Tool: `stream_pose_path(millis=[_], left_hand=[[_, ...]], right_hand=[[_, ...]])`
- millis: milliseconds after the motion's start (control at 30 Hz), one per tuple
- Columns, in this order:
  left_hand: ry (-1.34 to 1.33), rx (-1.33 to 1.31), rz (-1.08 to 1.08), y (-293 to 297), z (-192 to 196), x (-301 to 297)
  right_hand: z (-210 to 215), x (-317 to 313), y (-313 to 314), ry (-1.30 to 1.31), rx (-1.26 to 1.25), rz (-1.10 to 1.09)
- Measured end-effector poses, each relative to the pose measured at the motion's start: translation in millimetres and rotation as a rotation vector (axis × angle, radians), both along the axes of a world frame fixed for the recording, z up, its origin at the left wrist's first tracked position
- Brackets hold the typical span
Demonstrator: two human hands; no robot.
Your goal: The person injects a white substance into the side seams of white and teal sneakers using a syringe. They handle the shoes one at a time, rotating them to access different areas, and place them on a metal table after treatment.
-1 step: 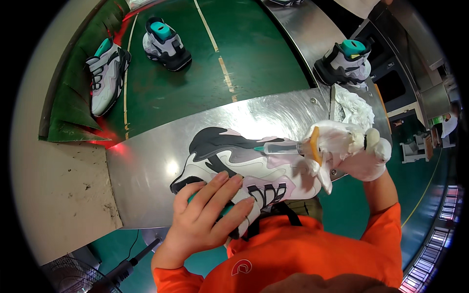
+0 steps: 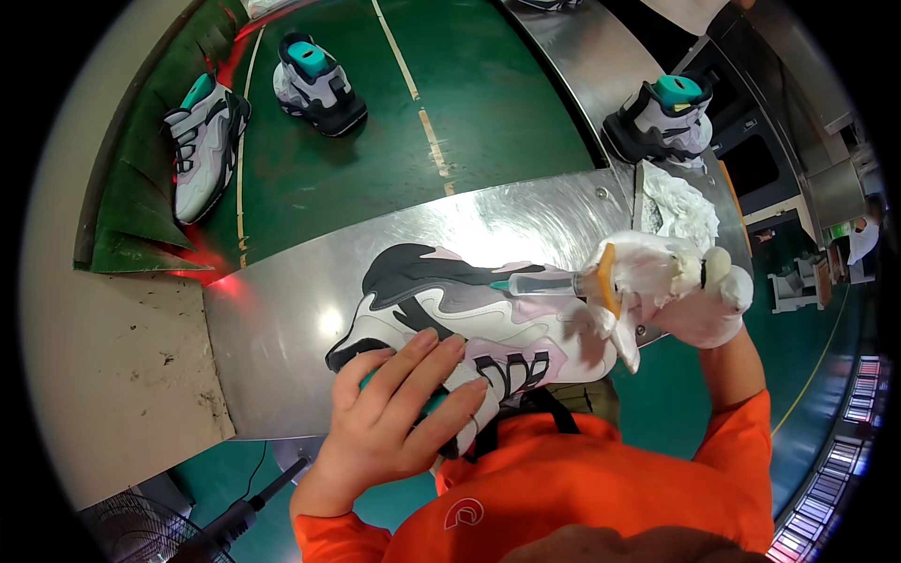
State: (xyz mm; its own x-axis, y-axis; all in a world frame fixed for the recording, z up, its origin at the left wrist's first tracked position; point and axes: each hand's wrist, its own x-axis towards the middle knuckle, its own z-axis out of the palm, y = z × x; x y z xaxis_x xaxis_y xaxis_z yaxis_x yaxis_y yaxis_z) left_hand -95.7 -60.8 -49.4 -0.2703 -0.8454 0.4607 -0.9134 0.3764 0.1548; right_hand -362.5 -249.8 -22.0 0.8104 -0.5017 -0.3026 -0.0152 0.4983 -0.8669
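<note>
A white, grey and pale pink sneaker with black trim lies on its side on the metal ledge, its dark sole edge away from me. My left hand is closed round its collar and tongue, bare fingers lying across the opening. In my right hand, covered by a white glove, is a clear syringe with a yellow-orange flange. Its green tip points left and meets the sneaker along the seam between upper and sole. The glove hides the rear of the syringe.
Beyond the metal ledge, a green conveyor belt carries two more sneakers. At the right, another sneaker stands by crumpled white tissue. A fan stands at the lower left.
</note>
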Motion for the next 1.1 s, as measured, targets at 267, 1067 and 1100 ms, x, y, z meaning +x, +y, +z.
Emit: stream_pose_path(millis=[267,1067,1100], left_hand=[[0.001,0.001,0.013,-3,1,-3],[-0.003,0.063,0.011,-10,15,-11],[-0.003,0.063,0.008,-11,17,-11]], right_hand=[[7,-18,1,0.016,0.038,-0.048],[-43,-93,14,-0.276,0.097,-0.155],[-40,-91,16,-0.276,0.099,-0.166]])
